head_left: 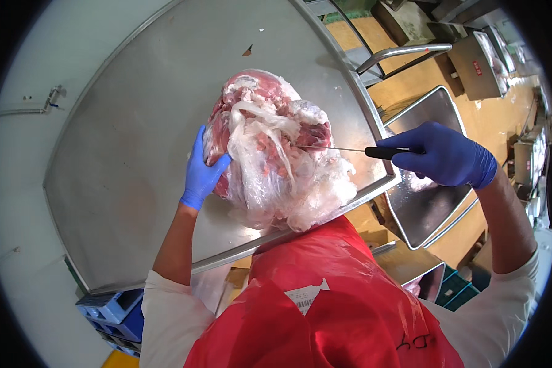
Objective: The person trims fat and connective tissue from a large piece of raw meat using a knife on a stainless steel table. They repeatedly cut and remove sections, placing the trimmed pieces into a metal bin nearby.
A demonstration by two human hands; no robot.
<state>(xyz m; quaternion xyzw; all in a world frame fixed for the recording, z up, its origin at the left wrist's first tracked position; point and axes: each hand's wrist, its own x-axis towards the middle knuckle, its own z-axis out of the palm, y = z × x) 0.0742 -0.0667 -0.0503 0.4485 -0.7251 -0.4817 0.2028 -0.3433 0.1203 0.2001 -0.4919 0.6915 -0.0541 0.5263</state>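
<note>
Head camera: left of a worn fisheye pair, looking steeply down
Red apron (pixel 337 276): nearest the lens, seen from above
Desk (pixel 128 165): farther off, viewed from over its near edge
Meat (pixel 273 147): close, mid-view

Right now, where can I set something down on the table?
Bare: the grey steel table, between its left rim and the blue-gloved left hand. Crowded: its near right side, around the red-and-white meat and black-handled knife.

Meat (pixel 263 147) on table (pixel 122 165), between hands (pixel 203 178), knife (pixel 380 153) in right one, tub (pixel 432 211) beyond table's right edge
</note>
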